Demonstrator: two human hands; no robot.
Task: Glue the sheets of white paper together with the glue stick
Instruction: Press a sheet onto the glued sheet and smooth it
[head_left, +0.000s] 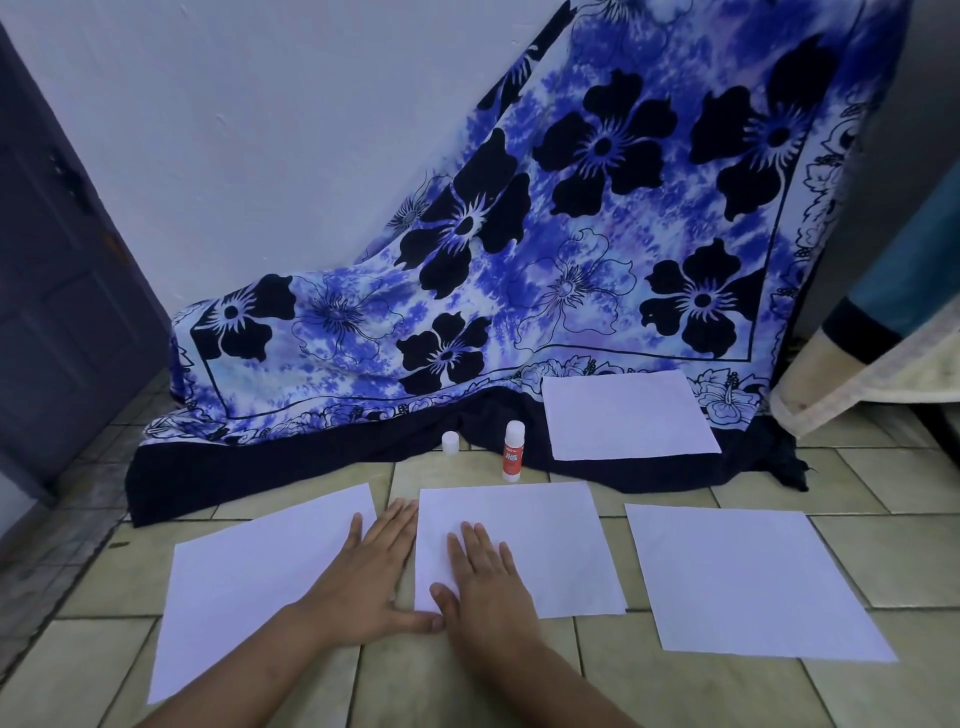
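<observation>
Straight-fingered, the right hand (483, 582) presses the middle sheet (550, 540); the left hand (371, 577) lies flat beside its left edge.

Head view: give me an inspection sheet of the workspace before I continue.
Surface: beige tiled floor.
Job's things: left sheet, middle sheet and right sheet flat on the tiled floor, apart; far sheet on the hem of the floral cloth; glue stick upright behind the middle sheet.
Clutter: small white cap left of the glue stick.
Hands: left hand flat over the left sheet's right edge; right hand flat on the middle sheet; fingers straight.
Cables: nothing seen.
Surroundings: floral cloth against a white wall; dark door left; bedding right.
</observation>
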